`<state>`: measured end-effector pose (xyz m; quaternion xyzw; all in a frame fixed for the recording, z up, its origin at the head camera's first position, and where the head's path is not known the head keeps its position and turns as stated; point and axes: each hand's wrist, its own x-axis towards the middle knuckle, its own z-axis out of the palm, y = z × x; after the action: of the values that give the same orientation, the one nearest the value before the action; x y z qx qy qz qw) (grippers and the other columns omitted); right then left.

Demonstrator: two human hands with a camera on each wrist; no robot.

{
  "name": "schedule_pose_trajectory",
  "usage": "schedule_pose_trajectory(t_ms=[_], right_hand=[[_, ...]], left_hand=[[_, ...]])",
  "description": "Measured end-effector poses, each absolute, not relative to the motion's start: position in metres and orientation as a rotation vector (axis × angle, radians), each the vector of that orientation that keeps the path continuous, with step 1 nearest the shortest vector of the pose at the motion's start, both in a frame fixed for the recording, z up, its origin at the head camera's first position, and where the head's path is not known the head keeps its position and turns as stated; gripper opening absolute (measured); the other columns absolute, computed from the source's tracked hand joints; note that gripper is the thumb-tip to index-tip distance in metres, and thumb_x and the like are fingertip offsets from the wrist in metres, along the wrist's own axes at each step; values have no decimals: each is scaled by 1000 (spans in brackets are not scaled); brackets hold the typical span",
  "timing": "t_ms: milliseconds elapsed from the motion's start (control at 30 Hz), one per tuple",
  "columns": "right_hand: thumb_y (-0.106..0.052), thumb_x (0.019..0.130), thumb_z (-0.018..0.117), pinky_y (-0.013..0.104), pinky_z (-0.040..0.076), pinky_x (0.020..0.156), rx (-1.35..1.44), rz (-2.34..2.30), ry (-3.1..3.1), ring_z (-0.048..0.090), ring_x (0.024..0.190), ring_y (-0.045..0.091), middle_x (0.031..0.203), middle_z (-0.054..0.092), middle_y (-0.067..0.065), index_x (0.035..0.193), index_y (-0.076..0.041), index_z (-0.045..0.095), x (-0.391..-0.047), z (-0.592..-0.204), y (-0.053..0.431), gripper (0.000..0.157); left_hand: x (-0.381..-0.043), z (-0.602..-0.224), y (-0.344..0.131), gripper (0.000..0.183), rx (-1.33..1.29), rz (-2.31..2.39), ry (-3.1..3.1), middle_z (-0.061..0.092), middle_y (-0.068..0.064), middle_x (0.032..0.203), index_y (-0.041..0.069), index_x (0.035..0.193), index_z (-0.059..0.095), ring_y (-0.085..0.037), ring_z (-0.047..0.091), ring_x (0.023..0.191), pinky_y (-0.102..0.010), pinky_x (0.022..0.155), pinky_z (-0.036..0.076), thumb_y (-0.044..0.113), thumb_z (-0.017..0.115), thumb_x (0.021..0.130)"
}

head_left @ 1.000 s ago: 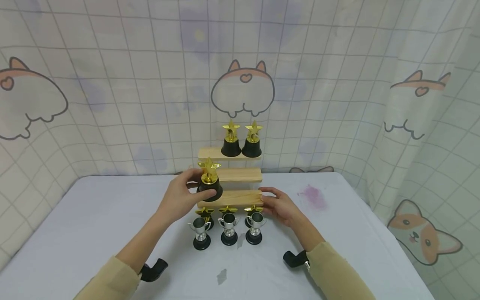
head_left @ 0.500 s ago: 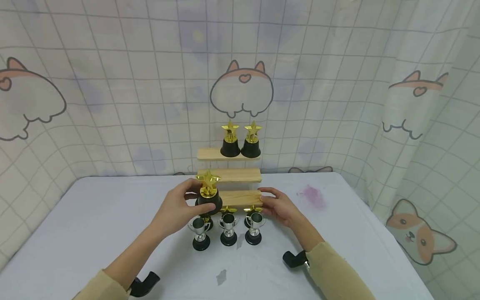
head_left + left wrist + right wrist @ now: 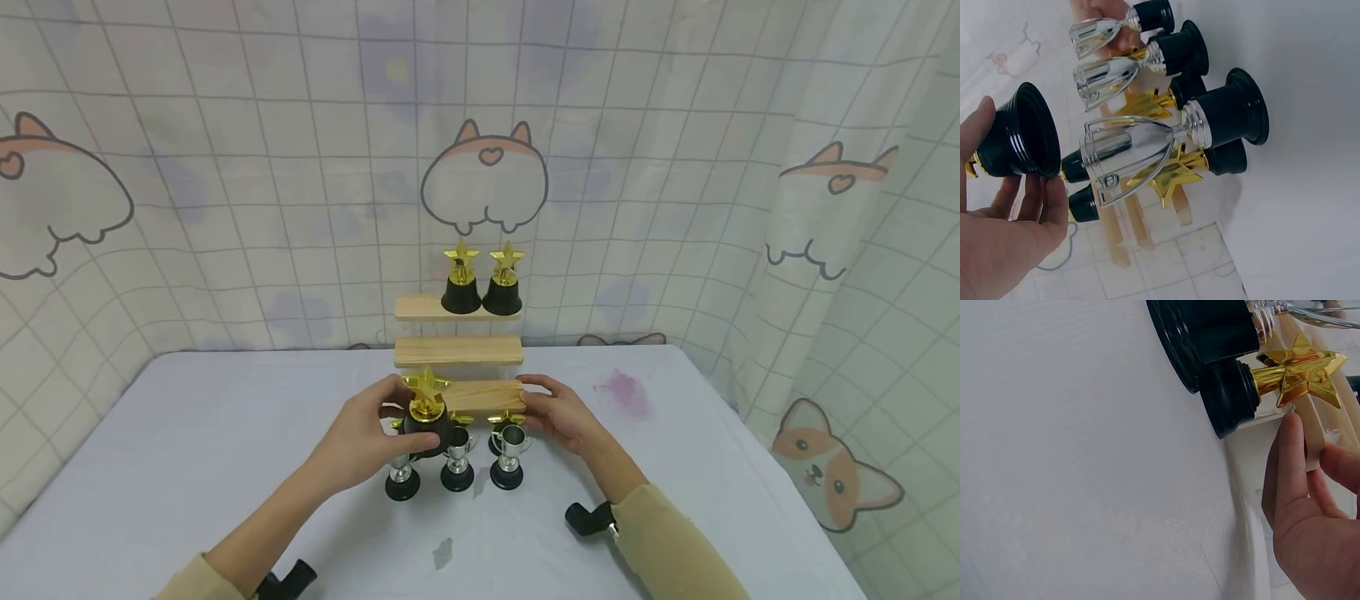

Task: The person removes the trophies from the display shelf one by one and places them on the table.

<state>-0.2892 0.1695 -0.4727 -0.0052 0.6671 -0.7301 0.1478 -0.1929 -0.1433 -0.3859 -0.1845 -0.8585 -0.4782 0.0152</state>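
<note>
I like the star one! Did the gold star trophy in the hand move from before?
Yes. The gold star trophy in the left hand came down and toward the person, from beside the middle shelf to just above the silver cups.

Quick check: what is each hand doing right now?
Left hand: grips a gold star trophy by its black base.
Right hand: fingers loosely bent, fingertips touching the end of the lowest wooden shelf, holding nothing.

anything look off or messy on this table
Yes: a pink stain marks the white tablecloth right of the wooden stepped shelf, and a small grey mark sits near the front edge. The trophies all stand upright.
</note>
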Motion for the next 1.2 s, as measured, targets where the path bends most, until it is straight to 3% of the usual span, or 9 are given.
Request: schedule_pose_trajectory(t_ms=[300,767,1200], right_hand=[[-6,106,56,25,59,76,-24,-2108,1912,69,96,19,124,64,18,150,-3,45,-291,-474,169,45],[-7,106,56,23,58,75,-15,-2105,1916,69,96,18,123,64,17,150,-3,44,-289,-473,170,46],[-7,106,55,23,59,76,-17,-2105,1915,69,95,17,122,63,17,151,-3,43,-289,-474,170,46]], left_hand=[[-184,-390,-138,53,-628,-1532,-2691,65,1,109,15,118,62,-21,64,106,-45,93,55,33,92,78],[-171,-399,-137,48,-722,-1506,-2751,66,5,105,17,106,60,-16,66,101,-45,92,55,37,93,76],[-155,-405,-142,55,-823,-1450,-2776,64,8,102,18,114,60,-13,66,101,-46,90,56,43,91,76]])
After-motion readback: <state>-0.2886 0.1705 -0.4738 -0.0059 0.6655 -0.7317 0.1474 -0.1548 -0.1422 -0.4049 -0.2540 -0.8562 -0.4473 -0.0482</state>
